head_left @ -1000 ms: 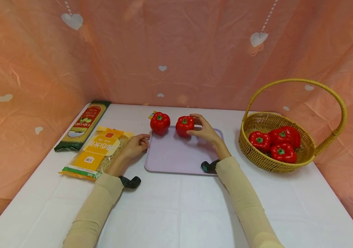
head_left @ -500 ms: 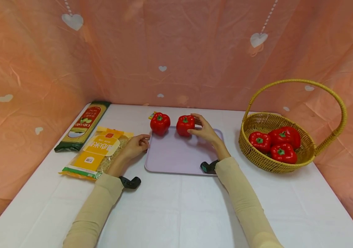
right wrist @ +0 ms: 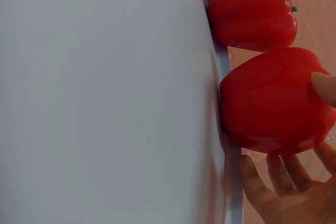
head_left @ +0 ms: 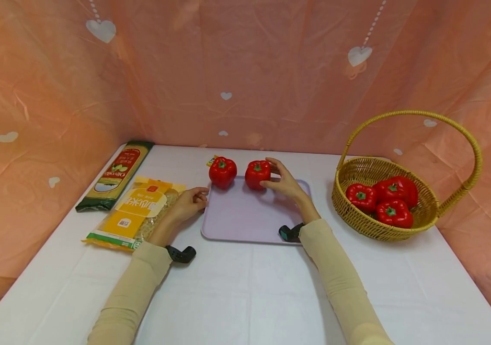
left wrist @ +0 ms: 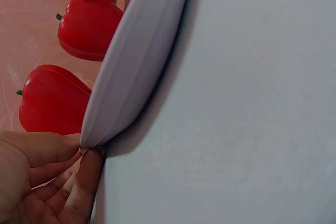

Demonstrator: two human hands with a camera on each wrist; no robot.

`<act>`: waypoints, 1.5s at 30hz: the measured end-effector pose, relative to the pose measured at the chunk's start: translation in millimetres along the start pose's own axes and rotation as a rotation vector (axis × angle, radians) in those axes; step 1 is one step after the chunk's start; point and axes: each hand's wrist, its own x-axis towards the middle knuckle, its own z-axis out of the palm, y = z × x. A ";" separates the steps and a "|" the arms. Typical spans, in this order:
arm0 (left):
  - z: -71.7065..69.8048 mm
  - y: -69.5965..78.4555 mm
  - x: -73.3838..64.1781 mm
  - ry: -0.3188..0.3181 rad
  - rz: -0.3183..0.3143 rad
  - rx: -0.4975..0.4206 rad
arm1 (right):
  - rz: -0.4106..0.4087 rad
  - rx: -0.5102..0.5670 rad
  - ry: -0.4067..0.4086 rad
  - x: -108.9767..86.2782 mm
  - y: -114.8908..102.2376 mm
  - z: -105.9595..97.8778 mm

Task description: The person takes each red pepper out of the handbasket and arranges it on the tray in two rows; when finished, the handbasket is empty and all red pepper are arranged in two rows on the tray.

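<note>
My right hand [head_left: 286,181] holds a red bell pepper [head_left: 257,175] near the far rim of a lilac tray [head_left: 245,215]. In the right wrist view the thumb lies on one side of that pepper [right wrist: 275,100], with the fingers curved along the other. To its left, a second red bell pepper [head_left: 222,172] stands at the tray's far left corner, untouched. My left hand [head_left: 190,203] is at the tray's left edge. Its thumb and forefinger pinch the tray rim [left wrist: 113,66] in the left wrist view.
A wicker basket [head_left: 344,211] with a tall handle stands at right, holding several red bell peppers [head_left: 393,213]. A yellow noodle packet [head_left: 135,211] and a green packet [head_left: 116,175] lie at left. Behind the left pepper a small yellow packet [head_left: 211,160] peeks out.
Over the last second the pepper in my right hand has shifted very slightly away from me. The left hand, tray and other things have stayed in place.
</note>
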 end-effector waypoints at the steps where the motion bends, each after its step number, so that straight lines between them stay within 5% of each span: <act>1: -0.1 -0.2 0.0 -0.001 0.001 0.001 | -0.001 -0.004 0.004 0.1 0.4 0.3; 17: 0.2 -2.5 1.1 0.001 0.020 0.000 | -0.001 -0.012 -0.011 0.9 0.8 1.6; 28: 0.1 -2.6 0.6 -0.001 0.027 0.002 | 0.025 0.002 -0.017 -16.0 -34.3 -1.2; 45: -0.3 0.7 -0.8 -0.003 -0.001 0.006 | -0.175 0.004 0.107 -31.2 -49.6 -50.6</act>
